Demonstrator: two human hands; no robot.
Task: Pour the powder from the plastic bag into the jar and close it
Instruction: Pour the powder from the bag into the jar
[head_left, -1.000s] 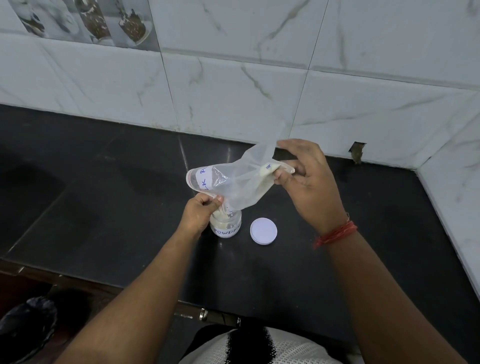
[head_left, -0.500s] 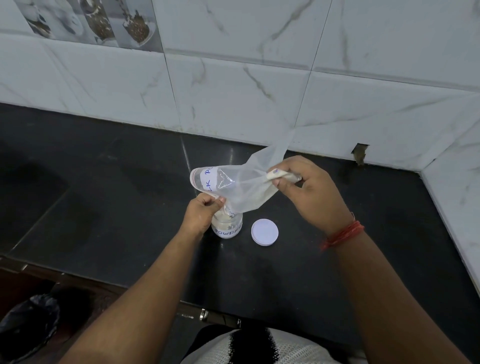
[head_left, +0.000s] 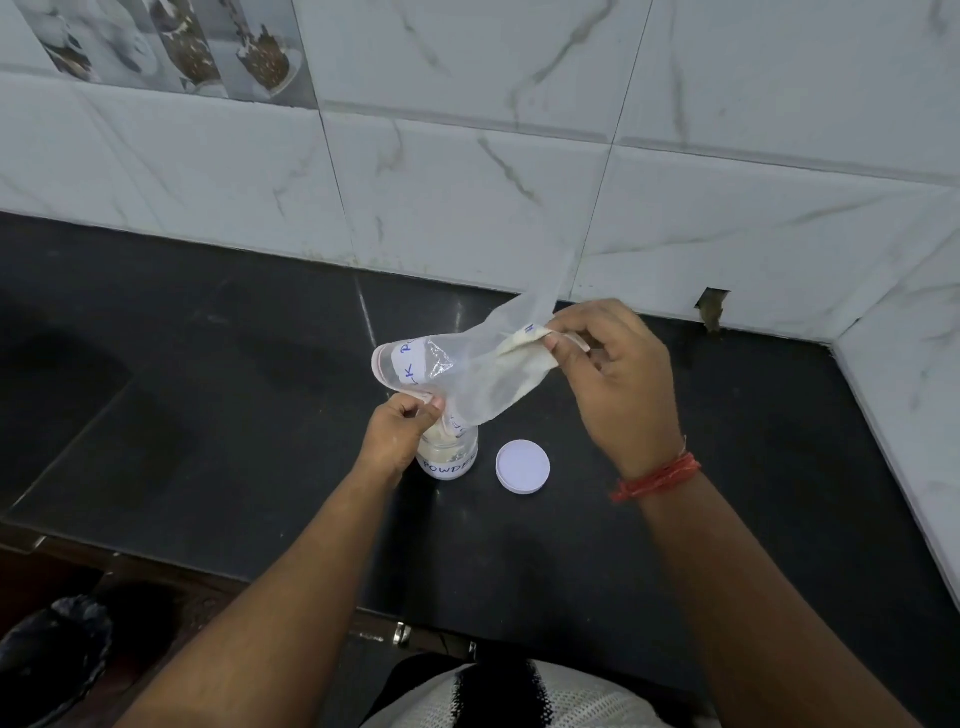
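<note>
bag (head_left: 470, 382) slants down-left from r hand (head_left: 613, 374) fingers pinching its end, to l hand (head_left: 402, 428) pinching mouth over jar (head_left: 451, 457).

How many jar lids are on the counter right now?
1. A white lid lies flat on the black counter, just right of the open jar, apart from it. No other lid shows; the hands and bag could hide little.

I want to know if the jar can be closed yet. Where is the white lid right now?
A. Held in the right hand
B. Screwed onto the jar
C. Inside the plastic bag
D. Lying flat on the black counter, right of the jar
D: the white lid lies flat on the black counter, just right of the open jar, touched by neither hand.
</note>
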